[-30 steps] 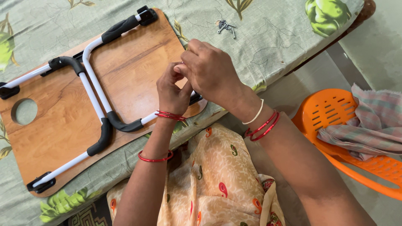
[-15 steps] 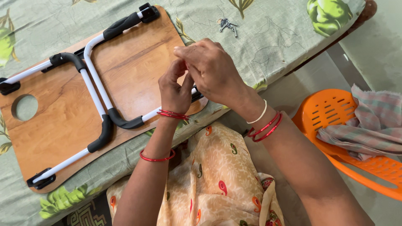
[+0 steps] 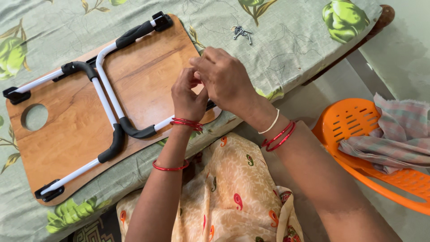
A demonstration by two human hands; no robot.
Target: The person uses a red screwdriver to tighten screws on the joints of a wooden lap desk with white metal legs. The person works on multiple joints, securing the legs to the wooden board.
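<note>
Wood-grain board of a folding lap table (image 3: 148, 76) lies underside up on the cloth-covered worktop (image 3: 291, 49), and I take it as my landmark. My left hand (image 3: 188, 96) and right hand (image 3: 224, 78) meet over its near right edge, close by the end of one white tubular leg (image 3: 107, 89) with black foam grips. Since a second ago both hands have lifted slightly off the board and drawn tighter together, so I judge they are busy with a small part rather than with the leg itself. The fingers of both hands are curled and pinched against each other; whatever they pinch is hidden, so I cannot tell what they grip, if anything. Beyond the board's far right corner, well apart from the hands, a little heap of metal screws (image 3: 242, 32) lies on the green leaf-print cloth, unmoved. A second white leg (image 3: 67, 177) lies folded along the board's left part, near its round cup hole (image 3: 35, 117). Right of the board, off the worktop, an orange plastic chair (image 3: 358, 130) carries a checked cloth (image 3: 394, 134).
</note>
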